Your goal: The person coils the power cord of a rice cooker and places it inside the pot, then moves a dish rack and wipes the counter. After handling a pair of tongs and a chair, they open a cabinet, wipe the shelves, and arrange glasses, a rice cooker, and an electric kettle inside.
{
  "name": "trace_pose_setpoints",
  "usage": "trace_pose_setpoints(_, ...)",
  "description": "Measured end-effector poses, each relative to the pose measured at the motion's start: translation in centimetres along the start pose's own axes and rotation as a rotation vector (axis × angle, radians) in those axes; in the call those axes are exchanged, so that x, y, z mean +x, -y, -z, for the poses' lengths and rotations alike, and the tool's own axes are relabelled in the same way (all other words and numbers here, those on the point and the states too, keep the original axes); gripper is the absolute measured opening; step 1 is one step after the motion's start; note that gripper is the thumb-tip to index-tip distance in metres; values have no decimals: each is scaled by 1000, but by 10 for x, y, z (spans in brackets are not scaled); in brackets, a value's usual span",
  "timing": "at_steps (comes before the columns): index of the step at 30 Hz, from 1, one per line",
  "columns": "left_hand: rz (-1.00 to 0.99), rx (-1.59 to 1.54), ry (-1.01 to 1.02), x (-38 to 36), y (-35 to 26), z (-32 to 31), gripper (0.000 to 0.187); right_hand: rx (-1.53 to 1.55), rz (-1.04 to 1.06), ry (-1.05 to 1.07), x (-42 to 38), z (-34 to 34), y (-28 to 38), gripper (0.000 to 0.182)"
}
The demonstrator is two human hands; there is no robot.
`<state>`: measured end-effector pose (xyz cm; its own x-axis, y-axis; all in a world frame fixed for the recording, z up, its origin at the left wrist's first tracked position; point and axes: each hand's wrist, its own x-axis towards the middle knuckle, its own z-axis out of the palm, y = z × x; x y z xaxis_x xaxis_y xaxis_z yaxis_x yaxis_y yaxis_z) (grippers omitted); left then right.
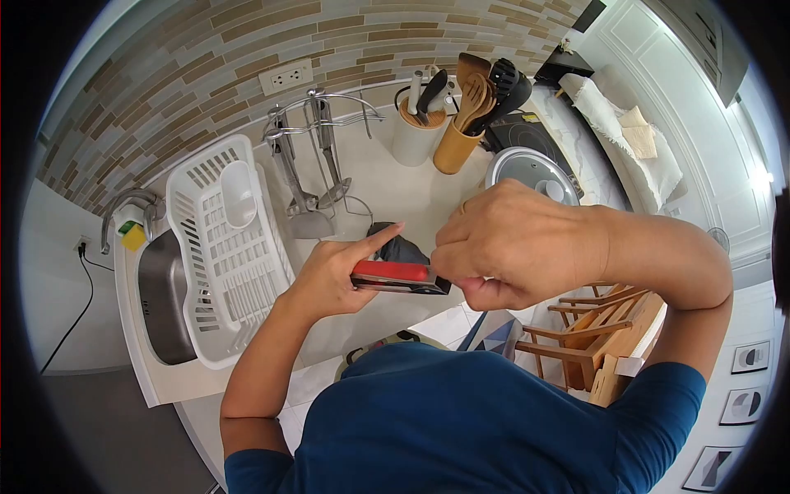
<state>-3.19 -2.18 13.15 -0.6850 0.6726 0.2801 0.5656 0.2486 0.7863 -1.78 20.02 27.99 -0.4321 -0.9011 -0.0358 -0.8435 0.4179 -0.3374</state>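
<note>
My left hand (336, 276) is closed around a red and silver tool (393, 272) that looks like a folding pocket multi-tool; its exact kind I cannot make out. The index finger stretches out above the red side. My right hand (522, 247) is curled, its fingertips pinched at the tool's dark right end. What lies between those fingertips is hidden. On the counter just behind the tool is a dark, soft-looking pouch or cloth (399, 247), partly covered by my left hand.
A white dish rack (218, 247) stands beside the metal sink (164, 296) on the left. Behind my hands are a utensil stand (317, 132), a knife holder (415, 140), a utensil crock (455, 150) and a glass-lidded pot (527, 169). Wooden chairs (588, 354) stand at the right.
</note>
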Motion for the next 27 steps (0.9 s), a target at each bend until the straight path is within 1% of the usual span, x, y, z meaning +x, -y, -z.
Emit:
trace_pose_setpoints(2, -5, 23, -17, -1, 1, -2, 73, -8, 3, 16, 3, -1, 4, 9)
trace_pose_setpoints(4, -12, 49, -37, -1, 3, -4, 72, -18, -12, 75, 8, 1, 7, 9)
trace_pose_setpoints(6, -78, 80, -156, -2, 8, -8, 68, -26, -42, 66, 10, 3, 7, 8)
trace_pose_setpoints(7, -82, 85, -157, 0, 10, -7, 68, -33, -67, 60, 12, 4, 6, 7)
trace_pose_setpoints(9, -284, 325, -330, 3, 14, -7, 66, 3, -83, 37, 14, 4, 2, 7)
trace_pose_setpoints(10, -285, 328, -330, 4, 14, -9, 66, 45, -101, 18, 15, 3, 1, 8)
trace_pose_setpoints(12, -123, 149, -392, 2, 13, -18, 67, 18, -100, 14, 18, 1, 2, 9)
trace_pose_setpoints(13, -123, 151, -392, 0, 13, -22, 67, -9, -102, 10, 19, 0, 3, 10)
trace_pose_setpoints(15, -105, -64, -389, -4, 15, -29, 68, -14, -93, -10, 20, 0, 2, 10)
trace_pose_setpoints(17, -72, -28, -387, -8, 20, -32, 69, -15, -86, -25, 20, 0, 0, 10)
trace_pose_setpoints(19, -37, 6, -388, -11, 23, -32, 69, 67, -97, -5, 21, 1, -2, 11)
trace_pose_setpoints(23, -173, 3, -384, -12, 27, -33, 67, 167, -29, -76, 22, 3, 0, 15)
trace_pose_setpoints(24, -217, 0, -374, -15, 27, -34, 66, 192, -69, -44, 21, 1, 1, 16)
trace_pose_setpoints(25, -216, 0, -373, -17, 25, -35, 66, 212, -110, -14, 20, 1, 1, 18)
trace_pose_setpoints(27, -67, -92, -316, -21, 22, -39, 65, 229, -83, -25, 19, 1, 0, 18)
